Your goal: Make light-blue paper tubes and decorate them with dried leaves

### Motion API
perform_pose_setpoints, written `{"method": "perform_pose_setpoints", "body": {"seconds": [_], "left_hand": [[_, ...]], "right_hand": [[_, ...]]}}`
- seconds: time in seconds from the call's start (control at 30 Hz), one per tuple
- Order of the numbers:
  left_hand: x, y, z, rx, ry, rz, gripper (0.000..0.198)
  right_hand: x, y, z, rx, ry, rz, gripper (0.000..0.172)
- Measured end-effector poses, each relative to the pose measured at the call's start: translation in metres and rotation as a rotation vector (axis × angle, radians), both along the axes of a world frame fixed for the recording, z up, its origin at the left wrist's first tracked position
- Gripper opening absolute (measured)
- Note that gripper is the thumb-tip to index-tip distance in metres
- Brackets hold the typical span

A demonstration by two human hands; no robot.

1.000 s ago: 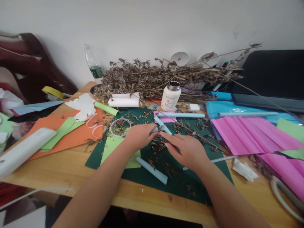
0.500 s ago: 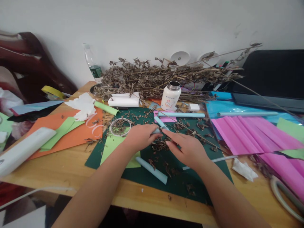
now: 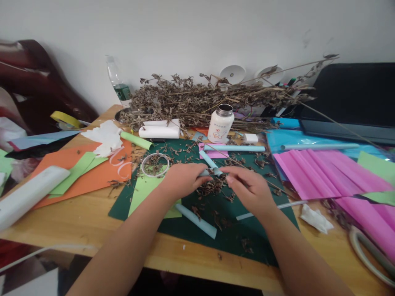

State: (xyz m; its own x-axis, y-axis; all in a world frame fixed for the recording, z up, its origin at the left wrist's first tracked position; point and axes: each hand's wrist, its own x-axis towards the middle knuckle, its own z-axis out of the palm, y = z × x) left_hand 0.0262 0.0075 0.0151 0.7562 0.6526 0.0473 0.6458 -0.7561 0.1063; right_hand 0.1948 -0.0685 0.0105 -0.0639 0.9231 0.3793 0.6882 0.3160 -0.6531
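Over the green mat (image 3: pixel 256 234), my left hand (image 3: pixel 185 178) is closed round a small light-blue rolled piece (image 3: pixel 204 173). My right hand (image 3: pixel 250 187) has its thumb and forefinger near each other just right of the end of a slanting light-blue paper tube (image 3: pixel 209 160); whether anything is between them is too small to tell. Another blue tube (image 3: pixel 234 148) lies behind, across a pink paper piece. A third tube (image 3: pixel 197 221) rests near the mat's front edge. Crumbled dry leaves (image 3: pixel 212 187) lie beneath the hands.
A white open bottle (image 3: pixel 221 124) stands behind the mat, before piled dry stalks (image 3: pixel 185 96). A white ring (image 3: pixel 155 165) lies left on green paper. Orange paper (image 3: pixel 89 176) is further left, pink crepe paper (image 3: pixel 327 172) right. A clear bottle (image 3: pixel 119 84) stands back left.
My right hand has moved slightly right, away from my left hand, and its fingers have drawn closer together. My left hand keeps its hold. The view has shifted slightly.
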Motion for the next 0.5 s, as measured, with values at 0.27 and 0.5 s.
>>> {"method": "perform_pose_setpoints", "body": {"seconds": [0.27,0.5], "left_hand": [[0.0018,-0.0056,0.0008,0.012,0.076,-0.158,0.034],[-0.0003,-0.0025,0.0003,0.001,0.087,-0.146,0.038]], "right_hand": [[-0.0009,0.0036,-0.0054,0.295,-0.378,0.137,0.023],[0.0039,0.0071,-0.0067,0.37,-0.285,0.135,0.017]]}}
